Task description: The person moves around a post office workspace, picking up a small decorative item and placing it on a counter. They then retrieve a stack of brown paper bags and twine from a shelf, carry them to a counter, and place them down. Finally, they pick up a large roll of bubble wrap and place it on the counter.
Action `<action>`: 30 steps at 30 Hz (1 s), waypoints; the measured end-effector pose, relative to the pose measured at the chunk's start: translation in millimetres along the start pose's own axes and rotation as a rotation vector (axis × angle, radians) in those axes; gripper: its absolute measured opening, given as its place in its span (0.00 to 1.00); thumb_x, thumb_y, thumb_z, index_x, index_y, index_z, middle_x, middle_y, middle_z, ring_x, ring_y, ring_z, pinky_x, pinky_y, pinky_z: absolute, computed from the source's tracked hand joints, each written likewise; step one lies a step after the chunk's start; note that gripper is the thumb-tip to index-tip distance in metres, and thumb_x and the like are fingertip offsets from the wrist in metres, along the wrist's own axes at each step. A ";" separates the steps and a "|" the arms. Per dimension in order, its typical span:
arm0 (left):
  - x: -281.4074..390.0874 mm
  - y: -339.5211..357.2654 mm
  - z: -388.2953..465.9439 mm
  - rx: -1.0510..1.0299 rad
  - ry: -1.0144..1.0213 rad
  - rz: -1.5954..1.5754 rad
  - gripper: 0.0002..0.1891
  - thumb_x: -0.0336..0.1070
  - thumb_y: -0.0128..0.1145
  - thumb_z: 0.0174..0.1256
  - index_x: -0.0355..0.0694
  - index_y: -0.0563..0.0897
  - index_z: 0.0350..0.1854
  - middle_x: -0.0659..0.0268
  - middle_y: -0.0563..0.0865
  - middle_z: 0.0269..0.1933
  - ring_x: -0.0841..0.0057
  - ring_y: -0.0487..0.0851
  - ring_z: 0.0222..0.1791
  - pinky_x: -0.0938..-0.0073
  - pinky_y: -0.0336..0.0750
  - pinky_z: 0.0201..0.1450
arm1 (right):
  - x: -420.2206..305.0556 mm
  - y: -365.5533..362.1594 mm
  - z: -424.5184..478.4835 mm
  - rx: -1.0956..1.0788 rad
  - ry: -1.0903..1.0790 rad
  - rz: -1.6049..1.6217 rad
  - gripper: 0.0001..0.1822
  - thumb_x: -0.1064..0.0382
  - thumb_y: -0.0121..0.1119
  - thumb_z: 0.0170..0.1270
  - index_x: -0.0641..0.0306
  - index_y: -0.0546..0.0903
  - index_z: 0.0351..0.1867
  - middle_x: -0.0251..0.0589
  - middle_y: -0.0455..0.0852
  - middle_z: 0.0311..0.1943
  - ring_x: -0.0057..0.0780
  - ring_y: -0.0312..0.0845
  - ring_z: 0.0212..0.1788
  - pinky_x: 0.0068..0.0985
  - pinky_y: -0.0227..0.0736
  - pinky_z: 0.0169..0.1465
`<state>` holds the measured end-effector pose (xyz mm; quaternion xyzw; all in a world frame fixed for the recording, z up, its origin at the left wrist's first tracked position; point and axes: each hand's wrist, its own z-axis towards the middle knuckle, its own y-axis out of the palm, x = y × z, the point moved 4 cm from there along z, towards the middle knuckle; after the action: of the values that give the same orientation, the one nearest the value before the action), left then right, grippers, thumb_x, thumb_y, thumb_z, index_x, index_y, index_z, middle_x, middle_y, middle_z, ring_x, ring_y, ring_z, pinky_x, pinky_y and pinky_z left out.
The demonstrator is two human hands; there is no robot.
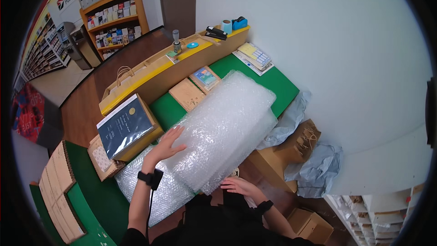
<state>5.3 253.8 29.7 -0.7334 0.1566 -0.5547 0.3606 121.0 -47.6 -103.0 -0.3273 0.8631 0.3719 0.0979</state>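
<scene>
A large folded bundle of clear bubble wrap [227, 123] lies slantwise across the green tabletop [283, 85], its near corner overhanging the front edge. My left hand [170, 145] rests with fingers spread on the bundle's left side. By the near corner, my right hand [239, 186] has its fingers extended at the wrap's edge; whether it touches cannot be made out. Another bubble-wrap sheet [160, 191], shinier, extends beneath the bundle toward the lower left. Whatever the wrap covers is hidden. Each wrist wears a black band.
A dark framed-looking printed sheet [126, 126] tops a box at left. Kraft notebooks [187, 94] lie against a yellow-edged ledge [164, 71] holding a stapler [216, 32] and a blue tape dispenser [240, 23]. Crumpled paper [317, 167], a brown paper bag [300, 140] and cardboard box [310, 227] are at right.
</scene>
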 end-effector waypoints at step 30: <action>84.4 114.2 68.5 0.147 -0.346 0.125 0.48 0.37 0.61 0.44 0.46 0.45 0.68 0.57 0.40 0.70 0.43 0.33 0.67 0.31 0.39 0.58 | -324.1 -112.0 10.5 0.344 -0.711 -0.587 0.29 0.60 0.63 0.50 0.70 0.64 0.50 0.42 0.75 0.41 0.20 0.72 0.30 0.18 0.64 0.24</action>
<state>116.5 146.0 0.0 -0.7783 0.0964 -0.4069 0.4684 440.1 62.3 -41.5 -0.3885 0.6964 0.2693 0.5399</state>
